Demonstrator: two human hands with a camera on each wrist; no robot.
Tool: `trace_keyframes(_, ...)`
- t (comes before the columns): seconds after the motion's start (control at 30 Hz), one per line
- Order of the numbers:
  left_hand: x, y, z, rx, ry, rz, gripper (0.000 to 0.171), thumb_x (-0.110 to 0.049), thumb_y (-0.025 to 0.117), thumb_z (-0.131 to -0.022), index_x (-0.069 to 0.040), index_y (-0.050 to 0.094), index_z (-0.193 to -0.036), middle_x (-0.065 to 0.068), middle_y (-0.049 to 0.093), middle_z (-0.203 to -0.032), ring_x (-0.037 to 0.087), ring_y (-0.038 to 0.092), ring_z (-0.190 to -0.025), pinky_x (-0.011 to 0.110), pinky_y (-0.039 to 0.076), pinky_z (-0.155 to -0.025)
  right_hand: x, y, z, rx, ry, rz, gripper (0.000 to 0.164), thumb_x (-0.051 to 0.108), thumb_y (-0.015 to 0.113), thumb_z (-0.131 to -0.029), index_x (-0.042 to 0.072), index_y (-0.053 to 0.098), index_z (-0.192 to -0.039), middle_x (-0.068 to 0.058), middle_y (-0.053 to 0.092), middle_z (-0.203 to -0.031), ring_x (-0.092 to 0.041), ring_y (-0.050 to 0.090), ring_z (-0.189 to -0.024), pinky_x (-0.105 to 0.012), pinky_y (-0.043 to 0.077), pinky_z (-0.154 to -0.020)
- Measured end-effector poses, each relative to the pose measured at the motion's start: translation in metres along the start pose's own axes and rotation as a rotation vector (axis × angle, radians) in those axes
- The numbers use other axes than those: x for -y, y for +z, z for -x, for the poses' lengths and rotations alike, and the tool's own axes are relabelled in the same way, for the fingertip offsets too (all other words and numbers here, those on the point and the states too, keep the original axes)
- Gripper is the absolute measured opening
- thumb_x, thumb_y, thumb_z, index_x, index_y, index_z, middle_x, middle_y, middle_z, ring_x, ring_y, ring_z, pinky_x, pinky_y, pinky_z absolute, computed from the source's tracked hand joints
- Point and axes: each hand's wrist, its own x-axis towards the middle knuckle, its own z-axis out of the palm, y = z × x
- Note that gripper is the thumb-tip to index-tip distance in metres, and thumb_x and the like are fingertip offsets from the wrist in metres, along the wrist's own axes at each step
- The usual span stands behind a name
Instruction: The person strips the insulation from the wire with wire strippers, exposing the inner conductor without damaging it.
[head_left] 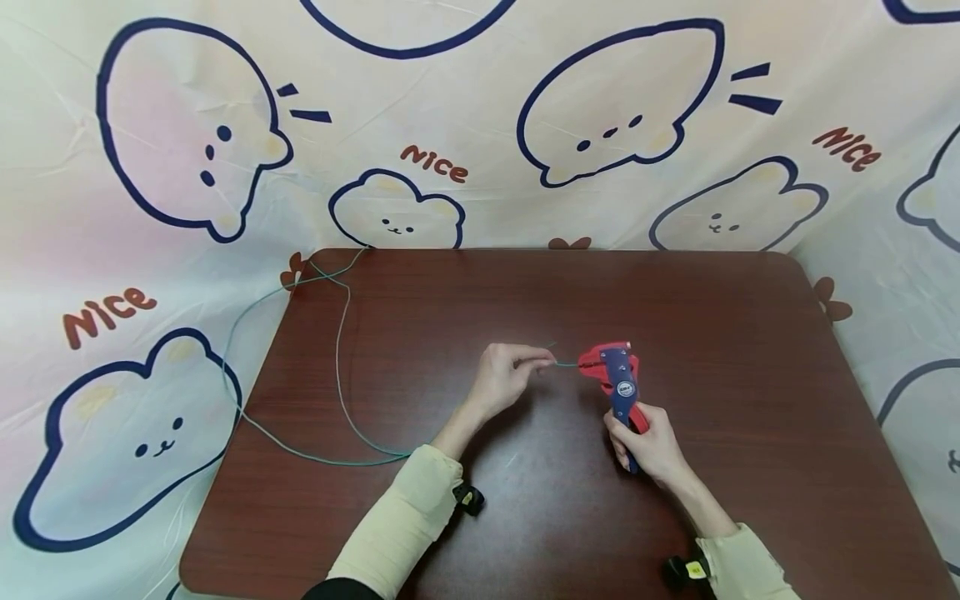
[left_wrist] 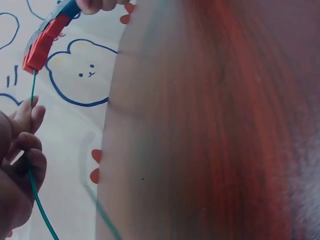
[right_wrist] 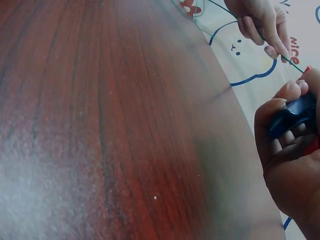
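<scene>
My left hand (head_left: 504, 377) pinches a thin green wire (left_wrist: 33, 90) between thumb and fingertips, a short way from its end. The wire's end runs into the red jaws of a wire stripper (head_left: 621, 379) with blue and red handles. My right hand (head_left: 651, 442) grips those handles, holding the tool upright over the table. In the left wrist view the wire passes through the left hand (left_wrist: 22, 150) and trails down behind it. The right wrist view shows the fingers of the right hand (right_wrist: 287, 155) curled round the blue handle (right_wrist: 292, 117).
The rest of the green wire (head_left: 341, 358) loops over the left side of the brown table (head_left: 712, 317) and past its edge. A printed cloth (head_left: 495, 108) with cartoon bears hangs behind the table and at its sides. Small cameras (head_left: 468, 498) sit on both wrists.
</scene>
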Motion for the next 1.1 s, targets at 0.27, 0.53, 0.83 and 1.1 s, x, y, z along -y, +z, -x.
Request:
trace_keyframes(0.27,-0.003,-0.002,-0.004,0.051,-0.109,0.066,0.009,-0.004,0.078,-0.1,0.0,0.086,-0.101,0.018,0.082,-0.082,0.034,0.072,-0.069,0.016,0.029,-0.055,-0.006,-0.002,0.0,0.022,-0.053,-0.009,0.017,-0.006,0.061,-0.107,-0.013,0.06,-0.092,-0.001,0.056,-0.057,-0.005,0.057,-0.042,-0.031,0.052,-0.04)
trace_keyframes(0.53,-0.002,-0.005,-0.005,0.082,-0.135,0.071,0.01,-0.007,0.078,-0.1,-0.002,0.087,-0.102,0.014,0.08,-0.077,0.031,0.067,-0.072,0.017,0.033,-0.062,-0.008,-0.002,0.0,0.028,-0.054,-0.008,0.016,-0.006,0.062,-0.107,-0.012,0.06,-0.092,-0.002,0.057,-0.057,-0.007,0.057,-0.042,-0.031,0.052,-0.041)
trace_keyframes(0.83,0.001,-0.004,-0.003,0.11,-0.192,0.143,0.011,-0.008,0.077,-0.102,-0.001,0.086,-0.103,0.018,0.079,-0.079,0.03,0.067,-0.079,0.018,0.032,-0.063,-0.011,-0.004,0.001,0.062,-0.066,-0.051,0.015,-0.006,0.061,-0.108,-0.014,0.059,-0.094,-0.003,0.056,-0.058,-0.007,0.058,-0.043,-0.03,0.052,-0.041)
trace_keyframes(1.1,0.0,-0.003,-0.004,0.103,-0.198,0.162,0.012,-0.007,0.076,-0.102,-0.001,0.086,-0.102,0.019,0.077,-0.076,0.005,0.054,-0.07,0.018,0.033,-0.064,-0.009,-0.006,0.003,0.089,-0.057,-0.098,0.015,-0.006,0.06,-0.108,-0.015,0.058,-0.096,-0.004,0.056,-0.06,-0.009,0.057,-0.044,-0.03,0.054,-0.043)
